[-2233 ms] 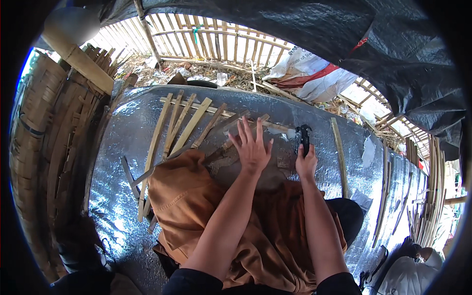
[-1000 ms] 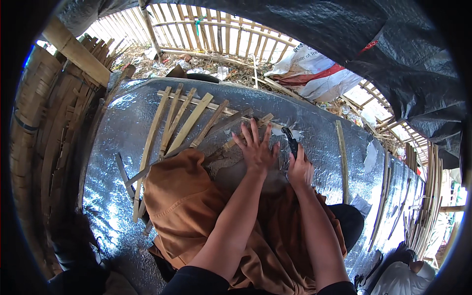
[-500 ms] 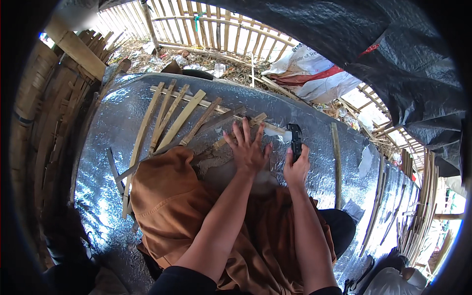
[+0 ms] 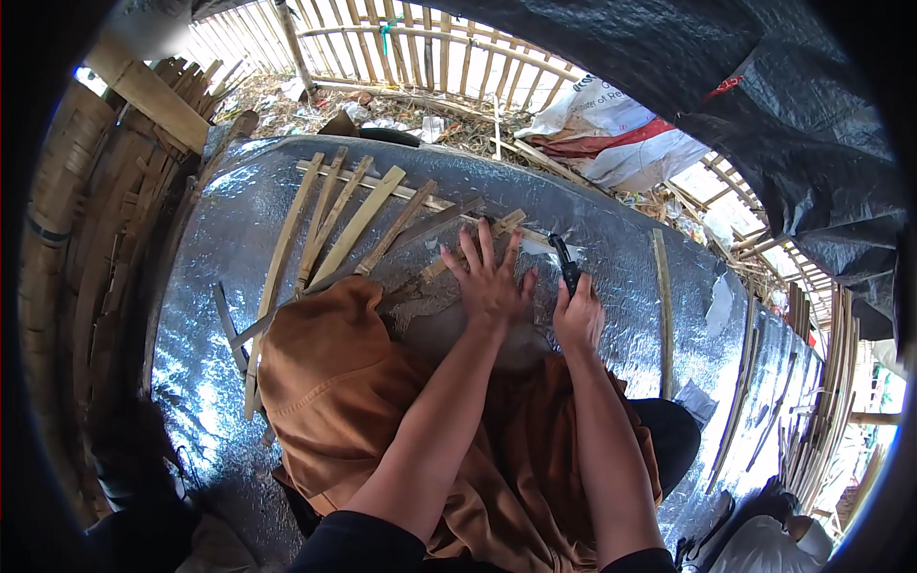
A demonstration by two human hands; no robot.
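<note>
My left hand [image 4: 493, 286] lies with fingers spread. Its fingertips press on bamboo strips where a short strip [image 4: 509, 222] crosses a long thin cross strip [image 4: 420, 198]. In my right hand [image 4: 579, 320] is a slim black hand tool [image 4: 565, 263], its exact kind unclear. The tool's far end points up and slightly left, beside the right end of the cross strip. Left of my hands, several flat bamboo strips [image 4: 361, 222] fan out over the cross strip. A brown cloth [image 4: 330, 358] drapes over my legs, covering the near ends of some strips.
A shiny silver sheet [image 4: 220, 248] covers the work surface. One bamboo stick [image 4: 663, 315] lies on its right, with more thin sticks [image 4: 740, 396] beyond. Stacked bamboo [image 4: 95, 248] stands at left, a slatted fence [image 4: 420, 48] behind. A black tarp [image 4: 764, 105] hangs at upper right.
The black tool has turned in my right hand: its end now tilts left and shows a narrower side. My left hand stays spread on the strips. The whole view has shifted slightly.
</note>
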